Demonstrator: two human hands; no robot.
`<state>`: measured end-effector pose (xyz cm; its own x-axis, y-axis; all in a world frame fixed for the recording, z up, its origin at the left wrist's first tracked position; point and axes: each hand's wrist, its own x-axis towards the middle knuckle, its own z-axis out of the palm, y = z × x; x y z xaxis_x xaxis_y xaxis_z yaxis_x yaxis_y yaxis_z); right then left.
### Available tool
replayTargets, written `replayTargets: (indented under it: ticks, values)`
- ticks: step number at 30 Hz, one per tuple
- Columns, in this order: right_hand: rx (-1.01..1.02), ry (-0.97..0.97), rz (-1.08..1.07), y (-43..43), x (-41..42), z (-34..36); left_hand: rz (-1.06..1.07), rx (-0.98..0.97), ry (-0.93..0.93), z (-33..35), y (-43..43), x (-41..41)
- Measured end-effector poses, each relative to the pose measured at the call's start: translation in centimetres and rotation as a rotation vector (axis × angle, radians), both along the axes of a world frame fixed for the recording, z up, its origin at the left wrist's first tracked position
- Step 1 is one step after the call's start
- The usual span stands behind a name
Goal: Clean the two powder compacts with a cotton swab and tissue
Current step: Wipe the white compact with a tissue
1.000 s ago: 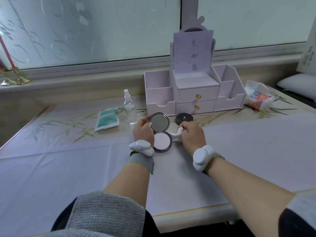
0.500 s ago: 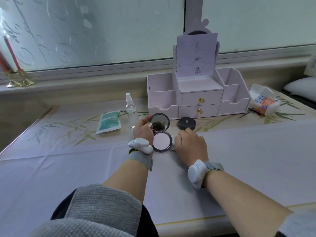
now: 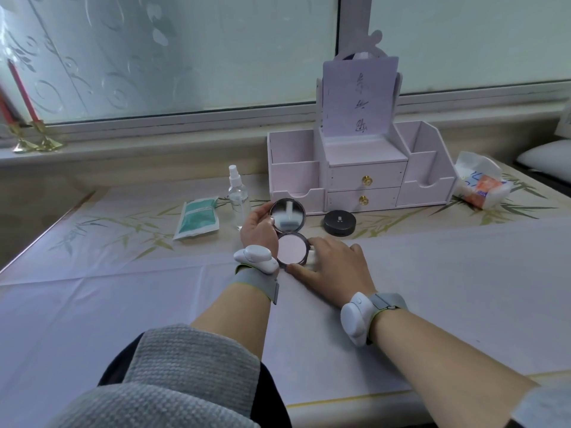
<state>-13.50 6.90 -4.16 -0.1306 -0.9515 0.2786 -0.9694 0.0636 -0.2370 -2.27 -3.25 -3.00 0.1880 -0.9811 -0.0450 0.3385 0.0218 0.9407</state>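
compact in left hand holds pink powder.

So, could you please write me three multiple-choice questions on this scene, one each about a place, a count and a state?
1. Where does the closed black compact lie?
A. on the windowsill
B. on the table, in front of the organiser
C. inside a box
2. How many gold knobs does the organiser show?
A. one
B. four
C. two
3. How is the pale-powder compact that the left hand grips?
A. open, with its mirror lid raised
B. closed
C. upside down

Answers: 1 B, it sits on the table just in front of the organiser; 2 C, there is one knob on each of the two drawers; 3 A, its powder and mirror both show.
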Motion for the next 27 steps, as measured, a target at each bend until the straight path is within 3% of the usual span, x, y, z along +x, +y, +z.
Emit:
replayTargets:
  ticks: [6, 15, 27]
  values:
    - [0.004, 0.038, -0.013, 0.1, 0.2, 0.1, -0.124, 0.004, 0.069, 0.4, 0.5, 0.8]
    - [0.008, 0.052, -0.022, 0.1, 0.3, 0.1, -0.146, -0.028, -0.024, 0.6, 1.1, 1.6]
    - [0.021, 0.029, -0.048, 0.1, 0.4, 0.3, -0.238, -0.134, -0.37, 0.0, 1.9, 3.3]
